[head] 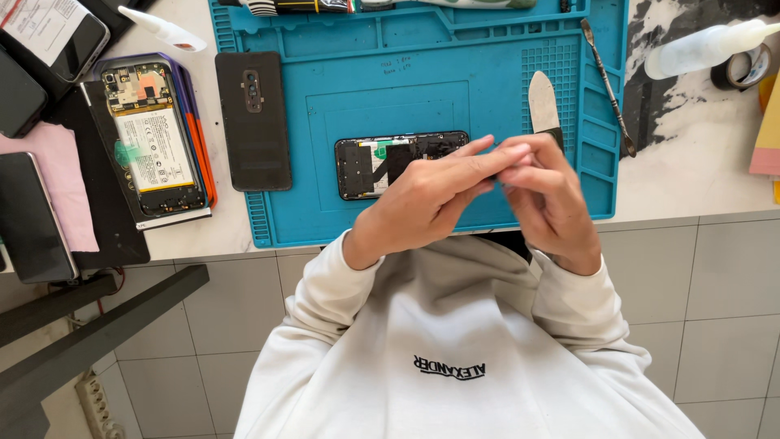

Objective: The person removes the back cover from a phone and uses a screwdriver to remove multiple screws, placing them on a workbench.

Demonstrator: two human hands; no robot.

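So, head view, looking straight down: both hands are up in the middle of the frame, right over the near edge of the blue mat [422, 219]. The left hand [422, 203] and right hand [548, 199] are pressed together at the fingertips, pinching at something tiny between them. Honestly can't tell what it is, it's hidden by the fingers.

Just behind the hands, dead center on the mat, lies an opened phone [382, 162] with its guts showing, partly covered by the left hand's fingers. Right behind the right hand there's a flat pry tool [543, 102] pointing up the frame, and further right a thin metal spudger [605, 81] lying at a slant on the mat's edge.

Left of the mat: a black back cover [253, 122] half on the mat, then another opened phone [154, 138] with its battery visible, stacked on some others. Upper right has a clear bottle [703, 49] lying on its side next to a tape roll [743, 69]. Bottom of frame is the person's white sweatshirt [455, 349].
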